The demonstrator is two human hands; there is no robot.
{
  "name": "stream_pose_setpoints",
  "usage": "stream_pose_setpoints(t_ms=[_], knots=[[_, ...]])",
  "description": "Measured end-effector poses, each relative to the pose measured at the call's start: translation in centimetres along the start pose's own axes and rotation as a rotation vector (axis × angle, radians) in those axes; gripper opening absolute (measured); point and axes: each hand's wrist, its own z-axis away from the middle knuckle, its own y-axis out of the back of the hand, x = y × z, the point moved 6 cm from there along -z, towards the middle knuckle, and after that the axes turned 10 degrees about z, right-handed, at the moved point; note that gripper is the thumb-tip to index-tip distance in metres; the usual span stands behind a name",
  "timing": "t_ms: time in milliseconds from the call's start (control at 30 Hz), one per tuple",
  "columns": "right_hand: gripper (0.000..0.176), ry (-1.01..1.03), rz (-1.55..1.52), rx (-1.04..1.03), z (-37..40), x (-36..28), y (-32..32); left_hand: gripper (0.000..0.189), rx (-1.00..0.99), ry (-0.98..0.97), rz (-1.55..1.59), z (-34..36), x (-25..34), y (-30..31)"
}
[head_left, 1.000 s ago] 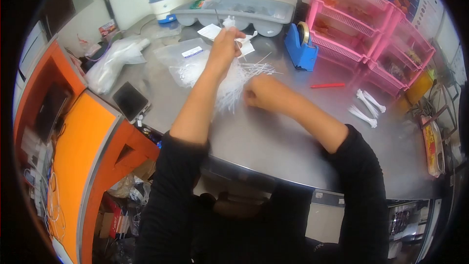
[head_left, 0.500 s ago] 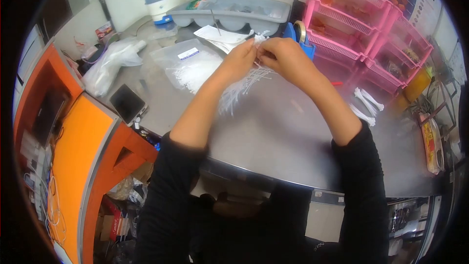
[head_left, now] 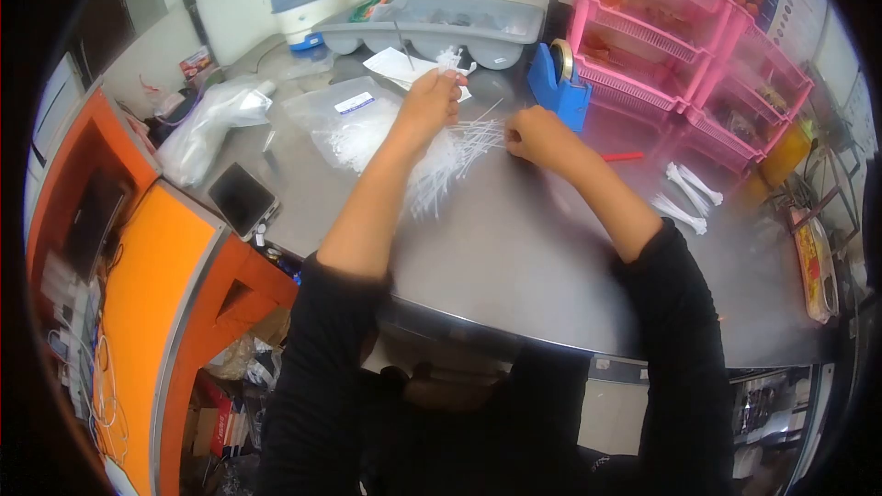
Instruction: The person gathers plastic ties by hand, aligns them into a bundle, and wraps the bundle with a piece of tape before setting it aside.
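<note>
A bunch of white cable ties (head_left: 450, 60) sticks up out of my left hand (head_left: 428, 108), whose fingers are closed round it. Below and to the right of that hand, loose white cable ties (head_left: 439, 176) lie spread in a pile on the metal table. My right hand (head_left: 542, 136) is at the right end of this pile, fingers pinched together by the tie ends; what is between them, if anything, is hidden. Behind my left forearm lies a clear plastic bag (head_left: 312, 115) with a label and more white ties in it.
Bundled cable ties (head_left: 689, 191) lie on the table's right side, near a red stick-like item (head_left: 623, 157). A blue tape dispenser (head_left: 560, 92), pink drawer racks (head_left: 634, 78), a grey tray (head_left: 514, 23) and white paper (head_left: 390, 64) stand or lie behind. A tablet-like device (head_left: 241, 199) is left.
My hands were together at the bunch and are now apart. The left has moved slightly left with the cable ties; the right has come down and right to the pile's end.
</note>
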Motion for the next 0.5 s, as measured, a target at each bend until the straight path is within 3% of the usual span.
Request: stream_pose_setpoints(t_ms=[33, 133, 233, 333, 500], knots=[[0.011, -0.013, 0.059, -0.021, 0.0, -0.1, 0.5, 0.024, 0.017, -0.026, -0.024, 0.0, 0.0, 0.1], [0.006, -0.027, 0.256, 0.344, 0.0, 1.0, 4.2, 0.024, 0.076, -0.119, -0.086, -0.2, 0.5, 0.5], [0.007, 0.049, 0.198, 0.314, 0.6, 0.5, 8.6, 0.025, 0.091, -0.162, -0.136, -0.2, 0.8, 1.0], [0.011, 0.136, -0.288, 0.191, 1.4, -1.2, 9.9, 0.024, -0.018, -0.091, -0.11, -0.1, 0.1, -0.2], [0.012, 0.137, -0.282, 0.335, 0.4, -2.8, 8.7, 0.022, -0.246, 0.077, -0.104, 1.0, -1.6, -2.9]])
